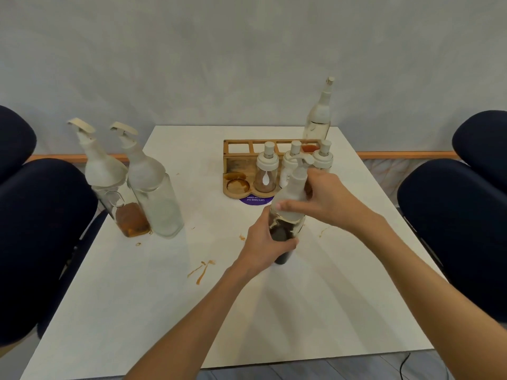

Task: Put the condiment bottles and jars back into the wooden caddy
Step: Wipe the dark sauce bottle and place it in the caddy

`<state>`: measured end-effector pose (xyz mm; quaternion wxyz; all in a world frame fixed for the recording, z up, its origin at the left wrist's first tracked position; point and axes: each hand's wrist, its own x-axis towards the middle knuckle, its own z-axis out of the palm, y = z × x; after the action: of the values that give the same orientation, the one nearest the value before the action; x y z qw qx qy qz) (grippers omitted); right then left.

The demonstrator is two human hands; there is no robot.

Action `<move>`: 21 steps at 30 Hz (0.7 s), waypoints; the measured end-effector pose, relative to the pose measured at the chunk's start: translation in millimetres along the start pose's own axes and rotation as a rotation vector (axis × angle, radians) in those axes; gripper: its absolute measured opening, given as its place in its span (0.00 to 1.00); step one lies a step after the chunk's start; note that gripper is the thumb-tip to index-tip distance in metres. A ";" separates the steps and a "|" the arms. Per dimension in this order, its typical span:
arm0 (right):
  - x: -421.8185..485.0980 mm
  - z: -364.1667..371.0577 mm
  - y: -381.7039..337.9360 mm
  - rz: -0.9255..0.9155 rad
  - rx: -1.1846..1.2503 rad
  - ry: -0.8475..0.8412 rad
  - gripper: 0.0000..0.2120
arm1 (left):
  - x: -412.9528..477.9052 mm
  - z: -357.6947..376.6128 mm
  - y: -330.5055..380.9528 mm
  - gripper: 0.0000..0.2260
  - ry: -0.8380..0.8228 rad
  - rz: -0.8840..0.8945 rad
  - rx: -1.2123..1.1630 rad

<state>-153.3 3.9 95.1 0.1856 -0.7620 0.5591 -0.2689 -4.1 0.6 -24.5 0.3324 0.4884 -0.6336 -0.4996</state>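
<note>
Bottle in hand: dark bottle [284, 237], glass body holding near-black liquid, frosted white shoulder and a white pour spout on top, brown smears below the shoulder.
Bottle position: just in front of the wooden caddy [233, 163], near the table's middle, leaning slightly with its spout toward the caddy; base possibly off the table, hard to tell from this angle.
Left hand: left hand [260, 242] wrapped round the lower dark body, fingers curled round the glass.
Right hand: right hand [326, 198] gripped the white shoulder, thumb laid across the front, fingers curled behind the neck.
Caddy: slatted back rail, round front slots; front-left slot [238, 185] held nothing and was stained brown.
Jars: three jars [265, 171] with white lids stood in the front slots; the left one held brown powder and a small white spoon.
Other bottles: tall bottle [319, 116] stood upright at the caddy's far right corner; amber bottle [115, 193] and clear bottle [159, 198] stood touching, well apart from the caddy at the table's left edge.
Surface: white table [274, 319] with orange-brown stains [203, 270] and a purple sticker [256, 200] half under the caddy.
Room: pale grey wall [247, 50], wooden trim [406, 154] along its base, dark blue chairs [41, 229] on both sides.
</note>
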 end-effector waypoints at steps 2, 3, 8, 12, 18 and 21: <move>-0.2 -5.3 0.1 0.040 0.058 -0.123 0.24 | 0.7 0.2 -1.5 0.33 0.004 0.014 0.004; -1.0 -8.5 1.8 0.077 0.119 -0.197 0.26 | 1.0 0.2 -2.0 0.33 0.004 0.013 0.004; -9.8 4.7 5.7 0.073 0.078 0.011 0.28 | 4.3 1.0 -4.7 0.34 -0.016 0.012 -0.005; -8.5 9.8 6.9 0.073 0.077 -0.025 0.34 | 6.2 0.4 -6.0 0.33 -0.033 -0.008 0.019; 0.8 7.4 15.8 0.099 0.277 -0.275 0.31 | 9.8 -11.2 -2.4 0.33 -0.163 -0.056 -0.018; 1.2 24.0 16.1 0.076 0.307 -0.131 0.23 | 9.5 -12.1 -2.5 0.32 -0.133 -0.072 0.000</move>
<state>-150.3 -2.6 67.1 0.3458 -0.7189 0.5268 -0.2935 4.7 -12.3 -24.2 0.2712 0.4766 -0.6362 -0.5427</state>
